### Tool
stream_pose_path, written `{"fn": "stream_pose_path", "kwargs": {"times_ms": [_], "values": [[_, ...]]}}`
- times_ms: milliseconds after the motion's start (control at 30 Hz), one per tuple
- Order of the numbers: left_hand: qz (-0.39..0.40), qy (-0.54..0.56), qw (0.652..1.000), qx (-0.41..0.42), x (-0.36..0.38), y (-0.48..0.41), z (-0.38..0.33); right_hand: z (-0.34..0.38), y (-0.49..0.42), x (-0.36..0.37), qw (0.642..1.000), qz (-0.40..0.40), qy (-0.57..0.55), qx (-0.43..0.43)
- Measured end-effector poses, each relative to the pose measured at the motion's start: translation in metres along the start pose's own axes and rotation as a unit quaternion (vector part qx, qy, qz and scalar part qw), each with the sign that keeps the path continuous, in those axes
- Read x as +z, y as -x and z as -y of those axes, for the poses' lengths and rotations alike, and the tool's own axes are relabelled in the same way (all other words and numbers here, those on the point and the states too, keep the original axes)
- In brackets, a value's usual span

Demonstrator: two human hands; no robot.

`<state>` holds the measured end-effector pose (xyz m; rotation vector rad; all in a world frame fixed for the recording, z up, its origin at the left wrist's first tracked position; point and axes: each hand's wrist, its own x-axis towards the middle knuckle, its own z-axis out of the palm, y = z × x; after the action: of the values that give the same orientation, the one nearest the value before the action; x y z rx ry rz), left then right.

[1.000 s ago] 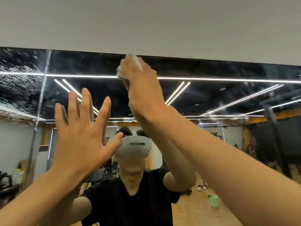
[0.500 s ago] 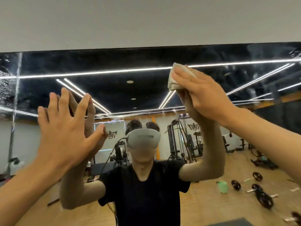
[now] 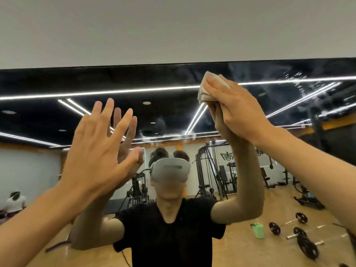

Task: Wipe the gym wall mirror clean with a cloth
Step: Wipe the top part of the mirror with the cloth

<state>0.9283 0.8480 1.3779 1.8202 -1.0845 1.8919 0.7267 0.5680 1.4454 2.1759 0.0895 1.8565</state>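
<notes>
The wall mirror fills the lower two thirds of the view and reflects me, a dark ceiling with strip lights and the gym. My right hand presses a folded pale cloth flat against the glass just under the mirror's top edge, right of centre, with its fingers straight over the cloth. My left hand is raised at the glass, left of centre, fingers spread and holding nothing. Whitish smears show on the glass at the middle and at the upper right.
A plain white wall runs above the mirror's top edge. The reflection shows a green bucket, barbells on the wooden floor and weight machines behind me.
My right hand has slid the cloth along the glass, from the top edge at the middle to right of centre and a little lower. My left hand stays raised and spread.
</notes>
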Motion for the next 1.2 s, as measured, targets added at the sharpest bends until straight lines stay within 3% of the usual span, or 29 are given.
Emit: {"fn": "stream_pose_path", "kwargs": {"times_ms": [167,267,367,433,533,700,833,967,1200], "values": [[0.012,-0.023,1.0,-0.004,0.013,-0.014,-0.023,-0.048,0.005,-0.019,1.0,0.0,0.027,0.01],[0.008,-0.038,0.999,-0.014,0.021,-0.015,-0.026,-0.075,0.001,-0.028,0.998,-0.045,0.041,0.035],[-0.002,-0.046,0.999,-0.019,0.024,-0.015,-0.032,-0.072,-0.014,-0.023,0.987,-0.104,0.046,0.11],[-0.008,-0.043,0.999,-0.018,0.023,-0.014,-0.034,-0.053,-0.027,-0.01,0.984,-0.102,0.051,0.137],[-0.011,-0.046,0.999,-0.018,0.023,-0.012,-0.034,-0.002,-0.054,0.017,0.993,-0.074,0.033,0.088],[-0.017,-0.041,0.999,-0.02,0.023,-0.011,-0.035,0.093,-0.091,0.068,0.993,-0.104,-0.058,-0.01],[-0.02,-0.04,0.999,-0.013,0.024,-0.011,-0.033,0.132,-0.103,0.079,0.994,-0.036,-0.014,-0.099],[-0.013,-0.047,0.999,-0.012,0.024,-0.009,-0.03,0.085,-0.102,0.053,0.99,0.026,0.042,-0.131],[-0.016,-0.049,0.999,-0.003,0.025,-0.009,-0.027,-0.039,-0.056,-0.01,0.996,-0.031,0.071,-0.044]]}}
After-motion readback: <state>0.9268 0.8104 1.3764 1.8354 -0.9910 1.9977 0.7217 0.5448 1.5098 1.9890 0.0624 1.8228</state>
